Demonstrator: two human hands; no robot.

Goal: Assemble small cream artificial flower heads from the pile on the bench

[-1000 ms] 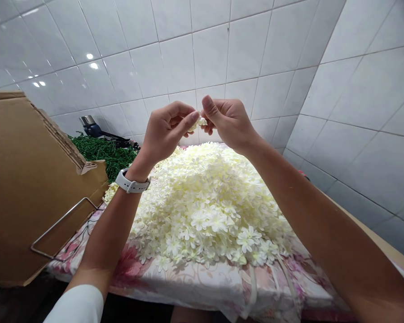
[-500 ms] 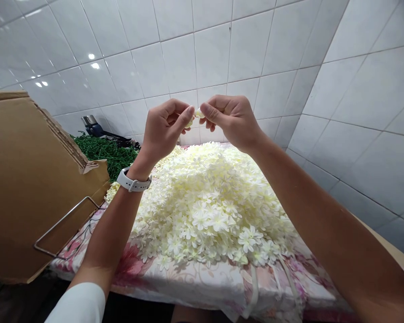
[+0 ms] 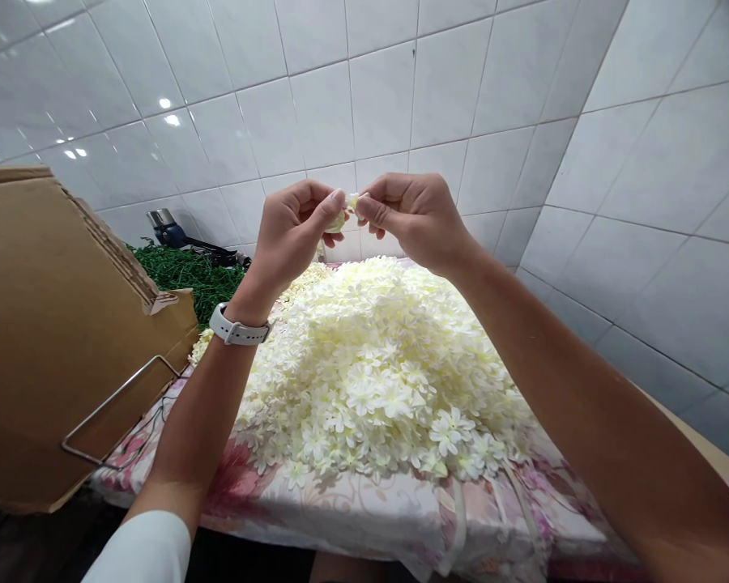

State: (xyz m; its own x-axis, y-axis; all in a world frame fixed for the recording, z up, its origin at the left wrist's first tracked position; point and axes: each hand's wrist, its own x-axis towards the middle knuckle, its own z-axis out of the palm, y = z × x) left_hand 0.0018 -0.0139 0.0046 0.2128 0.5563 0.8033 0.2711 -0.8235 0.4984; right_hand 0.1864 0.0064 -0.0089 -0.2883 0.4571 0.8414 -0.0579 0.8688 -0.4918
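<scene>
Both hands are raised above a large heap of white artificial flowers [image 3: 377, 380]. My left hand [image 3: 300, 231], with a white watch [image 3: 239, 330] on its wrist, pinches a pale cream petal piece [image 3: 335, 223] between thumb and fingers. Close beside it, my right hand [image 3: 416, 214] pinches a small whitish flower piece [image 3: 353, 201] in the gap between the fingertips. Whether the two pieces are joined cannot be made out. The fingers partly hide both.
A cardboard box [image 3: 66, 348] with a metal wire handle [image 3: 115, 401] stands left. Behind it are green artificial stems [image 3: 188, 279] and a dark bottle [image 3: 167, 231]. The floral tablecloth [image 3: 364, 514] covers the table, and tiled walls [image 3: 449, 89] rise behind and right.
My left hand has shifted slightly left, and the fingertips of my right hand have moved a little left. The small piece between them has turned and shows more.
</scene>
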